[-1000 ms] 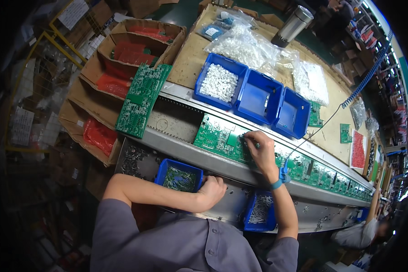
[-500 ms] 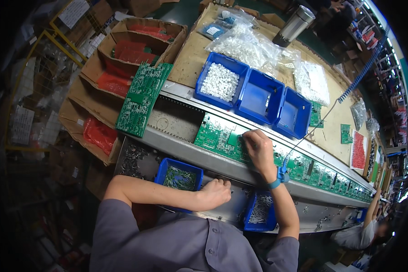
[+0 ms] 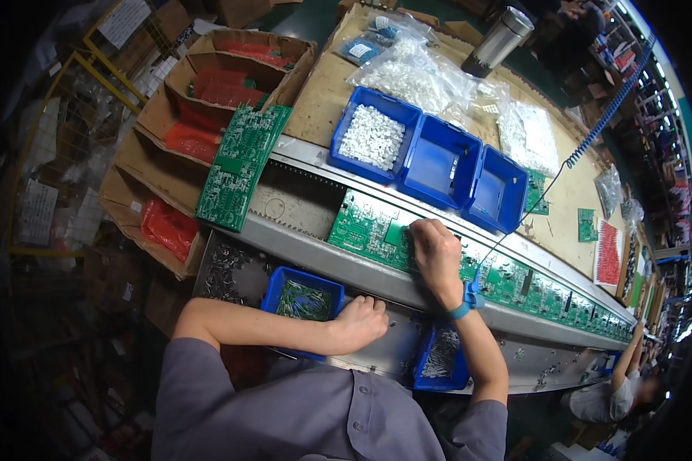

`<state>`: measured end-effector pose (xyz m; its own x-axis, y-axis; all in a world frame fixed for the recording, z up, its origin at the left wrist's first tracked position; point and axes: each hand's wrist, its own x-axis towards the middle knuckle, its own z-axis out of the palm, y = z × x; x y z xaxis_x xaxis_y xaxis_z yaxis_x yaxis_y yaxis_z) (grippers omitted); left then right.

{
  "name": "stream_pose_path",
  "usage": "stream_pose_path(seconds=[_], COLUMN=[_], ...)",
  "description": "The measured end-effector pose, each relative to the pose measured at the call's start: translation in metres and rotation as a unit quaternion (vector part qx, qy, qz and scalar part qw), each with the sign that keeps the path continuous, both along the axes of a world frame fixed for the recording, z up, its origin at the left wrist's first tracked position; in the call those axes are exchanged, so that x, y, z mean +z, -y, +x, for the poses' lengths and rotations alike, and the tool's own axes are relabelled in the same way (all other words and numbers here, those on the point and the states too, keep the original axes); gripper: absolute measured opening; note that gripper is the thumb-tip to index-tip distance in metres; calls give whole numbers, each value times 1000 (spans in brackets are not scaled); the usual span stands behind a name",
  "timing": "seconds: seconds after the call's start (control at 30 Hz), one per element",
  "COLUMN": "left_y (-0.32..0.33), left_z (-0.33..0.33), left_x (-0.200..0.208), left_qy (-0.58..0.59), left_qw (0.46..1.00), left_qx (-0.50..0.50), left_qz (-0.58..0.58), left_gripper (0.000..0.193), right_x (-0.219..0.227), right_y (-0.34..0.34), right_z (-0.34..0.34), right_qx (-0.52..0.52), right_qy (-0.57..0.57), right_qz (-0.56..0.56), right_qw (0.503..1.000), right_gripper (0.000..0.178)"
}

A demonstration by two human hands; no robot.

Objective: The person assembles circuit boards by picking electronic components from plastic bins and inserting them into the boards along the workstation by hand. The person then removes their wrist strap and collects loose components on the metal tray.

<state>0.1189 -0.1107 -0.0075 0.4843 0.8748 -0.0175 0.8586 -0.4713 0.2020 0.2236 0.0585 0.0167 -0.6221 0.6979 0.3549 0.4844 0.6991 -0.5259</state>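
Note:
My right hand [image 3: 437, 250] is over the leftmost green circuit board [image 3: 355, 223] in the metal rail. Its fingers are pinched together at the board's surface; whatever they hold is hidden. A blue wrist strap [image 3: 469, 300] circles that wrist. My left hand [image 3: 361, 324] rests low, between two blue bins, with curled fingers. I cannot make out what is in them. Beside it, partly behind my forearm, stands the blue bin [image 3: 271, 292] of green leaded parts [image 3: 306, 301]. The other blue bin [image 3: 459, 374], of thin silvery leaded parts [image 3: 442, 353], lies below my right wrist.
Stacked green boards [image 3: 242, 165] bridge the rail's left end beside cardboard boxes [image 3: 115, 201]. Behind the rail stand three blue bins [image 3: 414, 115], one with white connectors [image 3: 371, 138]. A steel tumbler [image 3: 500, 42] and a coiled cord [image 3: 592, 134] are beyond. Another person [image 3: 611, 396] works at right.
My right hand has shifted slightly left and down over the board, fingers still pinched. My left hand has moved a little left and up toward the bin of green parts.

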Motion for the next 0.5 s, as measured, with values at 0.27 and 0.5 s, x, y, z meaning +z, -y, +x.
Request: stream_pose_path(seconds=[0.27,0.5], left_y=[0,0], left_z=[-6,-10], left_x=[6,10], left_qy=[23,54], left_qw=[999,998], left_qx=[-26,-33], left_qz=[2,18], left_gripper=[17,10], right_x=[0,4], right_y=[-2,-2], right_z=[1,0], right_qx=[11,5], right_qy=[12,34], right_qz=[0,-3], right_qw=[1000,999], right_gripper=[9,10])
